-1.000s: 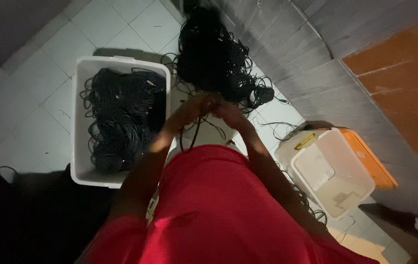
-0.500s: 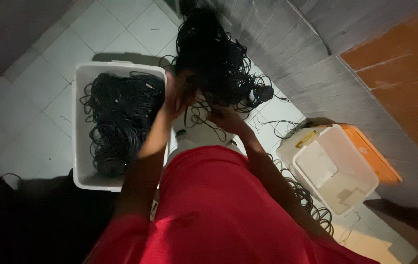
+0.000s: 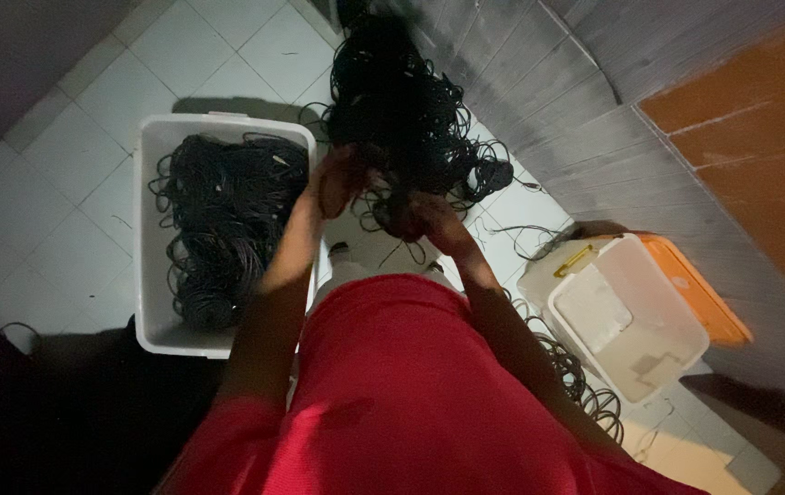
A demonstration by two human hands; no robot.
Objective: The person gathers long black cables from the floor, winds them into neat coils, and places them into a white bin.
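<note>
Both hands, left (image 3: 337, 181) and right (image 3: 429, 215), grasp one tangled black cable bundle (image 3: 402, 101). Two white bins flank it: a cable-filled bin (image 3: 149, 229) to the left, an empty bin (image 3: 649, 312) to the right.

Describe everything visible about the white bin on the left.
The white bin is a rectangular, open-topped tub that looks like plastic, standing upright on the pale tiled floor. It is largely filled with loose coils of thin black cable. The person's left forearm passes over its right rim; whether they touch cannot be told.
</note>
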